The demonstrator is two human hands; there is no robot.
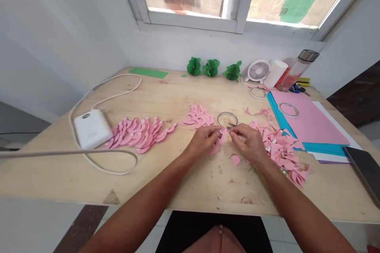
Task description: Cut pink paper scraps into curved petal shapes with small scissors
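My left hand (205, 139) is closed on a curved pink paper piece (220, 140), which hangs below its fingertips. Just to the right, my right hand (248, 142) is pinched, its fingertips close to the paper's edge. What it grips, if anything, is too small to make out. Beyond the fingertips a ring of tape (227, 113) lies on the table, with a small dark metal object (230, 126) partly hidden by the hands. A small pile of pink paper cutouts (199, 116) is behind my left hand. Pink paper scraps (283, 150) lie heaped beside my right wrist.
Overlapping curved pink strips (142, 133) and a white power bank (92, 128) with a looping cable lie left. Green paper balls (211, 68) line the wall near a small fan (259, 71) and a bottle (299, 69). Coloured sheets (314, 124) and a phone (363, 172) are right.
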